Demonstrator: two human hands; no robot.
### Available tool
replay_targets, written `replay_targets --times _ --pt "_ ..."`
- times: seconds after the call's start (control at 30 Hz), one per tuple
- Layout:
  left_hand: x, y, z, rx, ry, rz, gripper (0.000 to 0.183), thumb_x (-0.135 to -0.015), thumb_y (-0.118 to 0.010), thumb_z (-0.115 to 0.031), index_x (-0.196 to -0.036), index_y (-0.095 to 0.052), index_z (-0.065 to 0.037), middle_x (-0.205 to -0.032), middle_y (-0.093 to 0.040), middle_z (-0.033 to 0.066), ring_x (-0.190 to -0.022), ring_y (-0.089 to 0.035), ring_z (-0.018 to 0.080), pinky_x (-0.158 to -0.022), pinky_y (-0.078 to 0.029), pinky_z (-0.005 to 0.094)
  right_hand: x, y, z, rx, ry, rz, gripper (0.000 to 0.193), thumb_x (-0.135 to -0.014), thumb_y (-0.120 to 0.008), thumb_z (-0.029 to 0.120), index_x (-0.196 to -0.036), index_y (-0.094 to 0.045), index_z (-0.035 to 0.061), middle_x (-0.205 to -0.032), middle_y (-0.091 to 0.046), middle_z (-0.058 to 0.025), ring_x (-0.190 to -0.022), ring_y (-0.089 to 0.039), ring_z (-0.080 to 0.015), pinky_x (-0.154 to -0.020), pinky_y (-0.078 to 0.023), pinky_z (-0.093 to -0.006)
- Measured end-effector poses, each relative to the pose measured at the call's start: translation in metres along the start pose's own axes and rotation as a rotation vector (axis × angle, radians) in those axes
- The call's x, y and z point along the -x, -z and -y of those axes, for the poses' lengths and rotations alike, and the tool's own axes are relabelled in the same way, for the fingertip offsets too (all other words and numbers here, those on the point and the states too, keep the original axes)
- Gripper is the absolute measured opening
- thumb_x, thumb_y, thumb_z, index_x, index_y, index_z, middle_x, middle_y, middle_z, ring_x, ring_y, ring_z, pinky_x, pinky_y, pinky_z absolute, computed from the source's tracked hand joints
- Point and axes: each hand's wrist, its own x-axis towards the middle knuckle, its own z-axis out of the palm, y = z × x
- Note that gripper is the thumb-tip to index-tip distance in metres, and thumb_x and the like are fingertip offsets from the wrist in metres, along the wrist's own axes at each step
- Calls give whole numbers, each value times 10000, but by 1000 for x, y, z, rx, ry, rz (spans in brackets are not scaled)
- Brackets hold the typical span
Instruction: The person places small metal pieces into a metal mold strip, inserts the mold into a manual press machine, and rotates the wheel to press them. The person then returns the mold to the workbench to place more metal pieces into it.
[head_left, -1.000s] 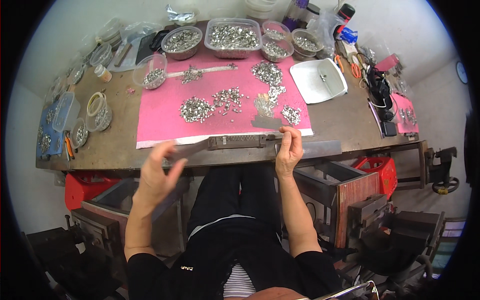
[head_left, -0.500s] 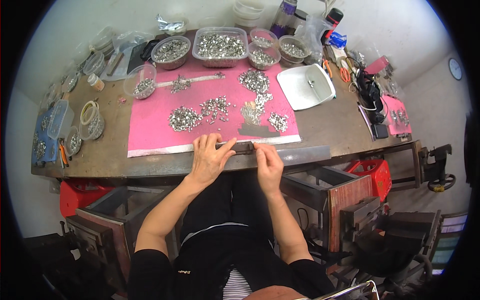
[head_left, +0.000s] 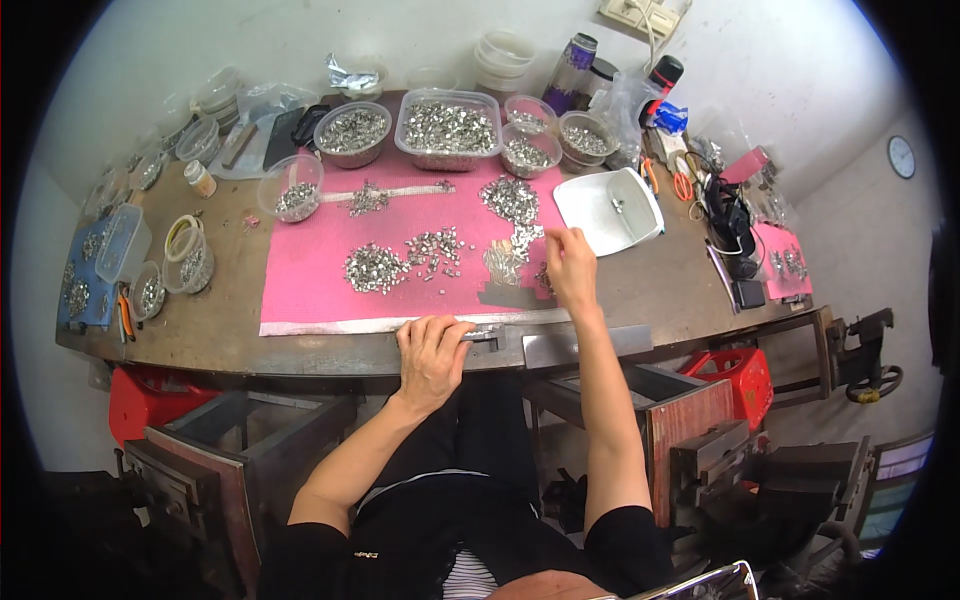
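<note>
At the front edge of the bench, my left hand (head_left: 433, 355) is closed on a dark metal block (head_left: 487, 337) with a slot-like end, which sticks out past the fingertips. My right hand (head_left: 572, 265) is raised over the right part of the pink mat (head_left: 310, 245), its fingers drawn together; whatever they hold is too small to make out. Partly behind that hand lies a small heap of metal pieces (head_left: 543, 281). Just left of it, thin metal pins (head_left: 502, 260) are spread above a dark flat bar (head_left: 515, 298).
Heaps of small metal pieces (head_left: 375, 269) lie across the mat. Tubs of similar pieces (head_left: 449, 128) line its back, and a white tray (head_left: 597, 235) stands at its right. A flat metal plate (head_left: 590, 345) lies at the bench's front edge. Orange-handled pliers (head_left: 124, 314) lie at left.
My right hand has left the metal block and moved up and right to the small heap. My left hand stays on the block. The whole view has shifted slightly.
</note>
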Motion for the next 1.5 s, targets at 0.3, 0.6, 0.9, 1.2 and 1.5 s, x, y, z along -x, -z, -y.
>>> replay_targets --times 0.3,0.6,0.9,1.2,1.5 --pt "3 -2 0 -35 -22 -1 333 -807 -781 -120 -1124 -680 -140 -1107 -605 38 -1092 -550 262 -984 -363 445 -55 -57 -50 306 -162 94 145 -843 -722 157 -848 -741 14 -895 -694 -214 -872 -674 -391 -819 -535 -486" --pt "3 -1 0 -54 -23 -2 328 -809 -777 -117 -1124 -692 -150 -1112 -599 33 -1096 -556 252 -981 -369 440 -58 -53 -55 187 -115 137 117 -835 -697 132 -868 -736 27 -908 -687 -228 -858 -675 -418 -813 -540 -517" --pt "7 -5 2 -40 -1 -24 373 -797 -793 -123 -1151 -673 -114 -1133 -627 50 -1090 -564 269 -989 -362 441 -43 -19 -9 -88 -95 184 123 -875 -682 107 -870 -686 -16 -806 -697 -171 -740 -684 -311 -714 -540 -408" --pt "2 -1 0 1 4 -18 477 -777 -799 -95 -1225 -634 -94 -1157 -633 65 -1092 -571 286 -988 -369 451 45 -5 48 -108 257 409 71 -856 -735 59 -896 -683 31 -836 -633 -125 -813 -631 -336 -728 -511 -427" --pt "4 0 0 4 2 -21 513 -779 -801 -92 -1257 -617 -92 -1166 -632 71 -1101 -576 290 -983 -374 448 46 -9 49 -125 313 419 108 -851 -772 60 -956 -752 61 -816 -633 -90 -778 -628 -267 -700 -511 -380"
